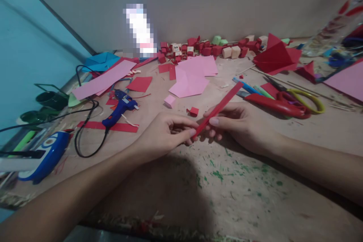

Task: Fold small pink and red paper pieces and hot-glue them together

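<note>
A narrow red paper strip slants up and to the right between my hands, above the table. My left hand pinches its lower end between thumb and fingers. My right hand grips it near the middle, thumb on top and fingers behind. Just beyond the strip lies a small red paper cube with a flap sticking out. A pink paper cube sits farther left, beyond my left hand.
Left are a blue glue gun with a looping black cord, another red strip and a blue-and-white device. Red-handled scissors lie right. Pink sheets and a row of small paper blocks are behind.
</note>
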Demonstrator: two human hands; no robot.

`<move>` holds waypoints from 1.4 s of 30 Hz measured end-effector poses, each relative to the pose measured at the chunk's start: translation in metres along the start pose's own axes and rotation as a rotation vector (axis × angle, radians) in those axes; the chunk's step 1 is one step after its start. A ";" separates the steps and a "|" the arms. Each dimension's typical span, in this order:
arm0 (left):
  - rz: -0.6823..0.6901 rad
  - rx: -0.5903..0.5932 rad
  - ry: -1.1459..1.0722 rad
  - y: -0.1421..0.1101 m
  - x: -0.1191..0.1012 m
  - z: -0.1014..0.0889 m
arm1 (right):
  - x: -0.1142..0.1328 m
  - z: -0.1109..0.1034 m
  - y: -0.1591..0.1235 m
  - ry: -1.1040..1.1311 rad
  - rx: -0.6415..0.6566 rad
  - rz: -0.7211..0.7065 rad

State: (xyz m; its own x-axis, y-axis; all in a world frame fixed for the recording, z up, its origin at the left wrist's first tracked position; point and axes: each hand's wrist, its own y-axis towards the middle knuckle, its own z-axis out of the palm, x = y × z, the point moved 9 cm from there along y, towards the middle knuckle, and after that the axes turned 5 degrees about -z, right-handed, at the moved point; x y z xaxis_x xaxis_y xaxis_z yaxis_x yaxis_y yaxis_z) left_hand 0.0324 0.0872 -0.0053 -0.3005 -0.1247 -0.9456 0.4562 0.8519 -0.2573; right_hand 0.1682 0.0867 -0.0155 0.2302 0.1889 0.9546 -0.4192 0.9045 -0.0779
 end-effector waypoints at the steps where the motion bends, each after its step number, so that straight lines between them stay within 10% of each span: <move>1: 0.016 -0.011 0.005 -0.001 -0.002 0.000 | 0.001 0.001 0.000 -0.012 0.004 0.005; 16: 0.185 -0.153 0.077 -0.015 -0.014 -0.002 | 0.001 0.013 -0.003 -0.222 0.066 0.073; 42: 0.123 -0.068 0.182 -0.007 -0.007 0.003 | 0.004 0.014 -0.005 -0.158 0.046 0.045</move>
State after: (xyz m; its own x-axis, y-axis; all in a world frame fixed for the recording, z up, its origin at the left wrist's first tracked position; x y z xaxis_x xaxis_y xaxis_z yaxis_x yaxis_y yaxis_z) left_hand 0.0333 0.0805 0.0026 -0.3956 0.0707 -0.9157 0.4433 0.8879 -0.1229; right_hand 0.1590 0.0772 -0.0071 0.0709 0.1631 0.9841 -0.4667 0.8773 -0.1118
